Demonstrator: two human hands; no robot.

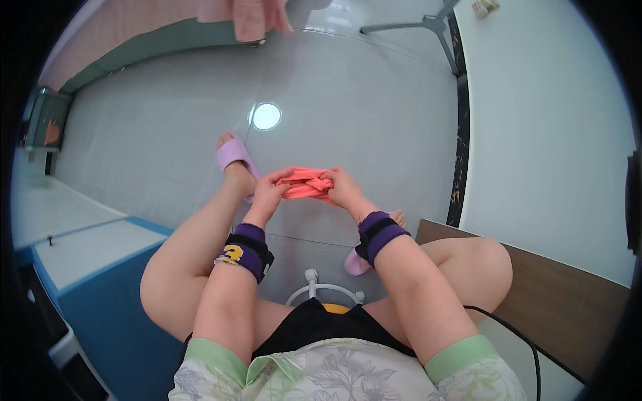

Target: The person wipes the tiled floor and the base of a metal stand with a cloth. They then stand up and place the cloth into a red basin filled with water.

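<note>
A bright coral-orange piece of cloth (306,184) is stretched between my two hands, above the floor and in front of my knees. My left hand (271,192) grips its left end, thumb on the near side. At the other end, my right hand (346,188) pinches the fabric, which is bunched and folded there. What kind of cloth article it is, I cannot tell. Both wrists wear purple bands with black straps; the left wristband (245,250) bears a yellow numeral, and the right wristband (382,235) is turned partly away.
Grey tiles (351,100) make up the floor. A bed with pink bedding (150,22) stands far left, and a grey stand's leg (396,27) reaches in at the top. Beside my left leg is a blue cabinet (115,290). A black cable (534,361) runs at right.
</note>
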